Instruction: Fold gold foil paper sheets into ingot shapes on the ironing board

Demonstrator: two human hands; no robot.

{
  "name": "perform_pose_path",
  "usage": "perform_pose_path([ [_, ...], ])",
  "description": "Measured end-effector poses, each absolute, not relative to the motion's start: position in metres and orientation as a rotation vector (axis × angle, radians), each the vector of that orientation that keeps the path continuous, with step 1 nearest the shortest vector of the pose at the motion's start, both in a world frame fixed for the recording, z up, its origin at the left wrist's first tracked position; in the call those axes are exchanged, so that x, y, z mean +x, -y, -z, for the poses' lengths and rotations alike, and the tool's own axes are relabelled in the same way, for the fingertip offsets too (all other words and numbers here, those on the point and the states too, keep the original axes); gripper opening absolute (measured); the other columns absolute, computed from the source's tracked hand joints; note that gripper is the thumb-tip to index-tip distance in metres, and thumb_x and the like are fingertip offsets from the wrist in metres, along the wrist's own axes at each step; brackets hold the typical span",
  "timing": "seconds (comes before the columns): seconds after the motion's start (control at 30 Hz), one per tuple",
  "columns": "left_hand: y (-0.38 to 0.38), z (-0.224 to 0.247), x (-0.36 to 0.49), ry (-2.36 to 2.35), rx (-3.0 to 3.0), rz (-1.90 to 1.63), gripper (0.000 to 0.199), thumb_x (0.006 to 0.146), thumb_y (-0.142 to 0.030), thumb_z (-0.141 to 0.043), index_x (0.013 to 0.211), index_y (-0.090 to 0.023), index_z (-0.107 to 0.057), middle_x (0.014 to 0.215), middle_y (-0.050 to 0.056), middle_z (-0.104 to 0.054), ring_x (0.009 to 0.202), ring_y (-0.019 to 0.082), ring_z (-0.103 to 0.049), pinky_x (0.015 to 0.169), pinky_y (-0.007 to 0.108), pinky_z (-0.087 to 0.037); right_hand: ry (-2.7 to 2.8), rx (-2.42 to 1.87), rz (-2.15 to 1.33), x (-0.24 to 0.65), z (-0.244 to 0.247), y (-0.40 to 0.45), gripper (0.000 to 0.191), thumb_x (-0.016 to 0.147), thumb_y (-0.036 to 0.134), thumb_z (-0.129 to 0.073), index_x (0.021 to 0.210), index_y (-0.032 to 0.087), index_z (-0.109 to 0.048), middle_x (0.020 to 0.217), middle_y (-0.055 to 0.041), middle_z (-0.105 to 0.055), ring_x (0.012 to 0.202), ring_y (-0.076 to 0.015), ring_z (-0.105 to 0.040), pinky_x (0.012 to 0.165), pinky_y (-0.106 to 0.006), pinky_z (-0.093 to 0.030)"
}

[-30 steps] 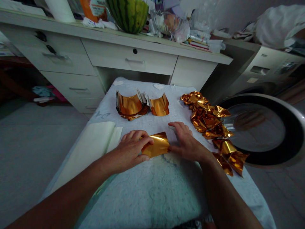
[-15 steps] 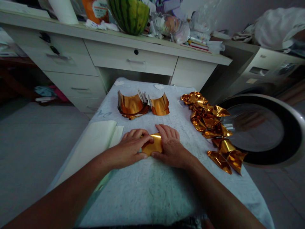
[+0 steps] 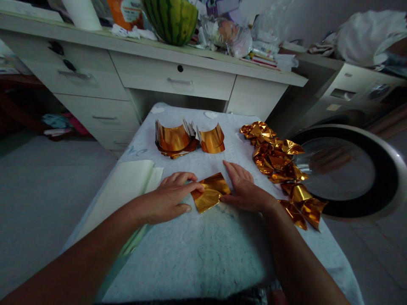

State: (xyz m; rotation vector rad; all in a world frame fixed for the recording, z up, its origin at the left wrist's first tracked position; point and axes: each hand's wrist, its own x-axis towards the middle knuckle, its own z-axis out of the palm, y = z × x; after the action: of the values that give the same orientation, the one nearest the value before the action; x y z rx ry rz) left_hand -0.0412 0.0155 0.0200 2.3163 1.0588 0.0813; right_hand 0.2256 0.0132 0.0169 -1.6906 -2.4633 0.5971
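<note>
A creased gold foil sheet lies on the cloth-covered table between my hands. My left hand rests at its left side, fingers apart, with the index finger on the foil's left edge. At the right, my right hand is spread, its thumb touching the foil's lower right edge. Beyond them stand two stacks of curved gold sheets, a larger one and a smaller one. Folded gold foil pieces form a heap along the table's right side.
Pale folded paper lies along the table's left edge. Behind the table is a white desk holding a cut watermelon. A washing machine's open round door is close at the right.
My right hand has moved right, off most of the foil, and its fingers are more extended. The foil now shows wider and turned at an angle. My left hand has hardly moved.
</note>
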Motion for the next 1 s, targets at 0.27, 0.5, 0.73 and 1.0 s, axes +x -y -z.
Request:
perform_pose_path([
  [0.27, -0.002, -0.013, -0.017, -1.296, 2.413, -0.407, 0.029, 0.08, -0.048, -0.067, 0.099, -0.026, -0.062, 0.124, 0.006, -0.049, 0.118, 0.032, -0.041, 0.1, 0.052, -0.031, 2.47, -1.669, -0.597, 0.225, -0.012, -0.014, 0.104, 0.076, 0.046, -0.068, 0.156, 0.02, -0.006, 0.158, -0.0165, -0.02, 0.147, -0.0362, -0.014, 0.117, -0.057, -0.015],
  [0.5, 0.0, -0.001, -0.008, -1.285, 2.42, -0.413, 0.022, 0.075, -0.028, -0.073, 0.087, -0.023, -0.055, 0.115, 0.003, -0.052, 0.111, 0.027, -0.044, 0.095, 0.046, -0.032, 2.49, -1.713, -0.667, 0.226, -0.015, -0.016, 0.104, 0.076, 0.044, -0.068, 0.156, 0.018, -0.006, 0.16, -0.0167, -0.016, 0.148, -0.0361, -0.009, 0.118, -0.057, -0.012],
  [0.73, -0.002, -0.004, -0.009, -1.255, 2.415, -0.411, 0.019, 0.075, -0.022, -0.072, 0.086, -0.024, -0.057, 0.114, 0.002, -0.052, 0.111, 0.027, -0.044, 0.095, 0.047, -0.031, 2.47, -1.658, -0.729, 0.239, -0.018, -0.019, 0.1, 0.078, 0.038, -0.065, 0.156, 0.021, -0.005, 0.159, -0.0159, -0.015, 0.148, -0.0336, -0.01, 0.118, -0.055, -0.015],
  [1.0, 0.001, -0.004, -0.009, -1.144, 2.521, -0.487, 0.008, 0.079, -0.019, -0.067, 0.082, -0.027, -0.067, 0.11, 0.003, -0.053, 0.108, 0.028, -0.043, 0.094, 0.051, -0.032, 2.219, -1.482, -0.599, 0.242, -0.023, -0.02, 0.069, 0.07, 0.02, -0.062, 0.134, 0.018, -0.036, 0.136, -0.0163, -0.043, 0.128, -0.0309, -0.04, 0.106, -0.05, -0.035],
])
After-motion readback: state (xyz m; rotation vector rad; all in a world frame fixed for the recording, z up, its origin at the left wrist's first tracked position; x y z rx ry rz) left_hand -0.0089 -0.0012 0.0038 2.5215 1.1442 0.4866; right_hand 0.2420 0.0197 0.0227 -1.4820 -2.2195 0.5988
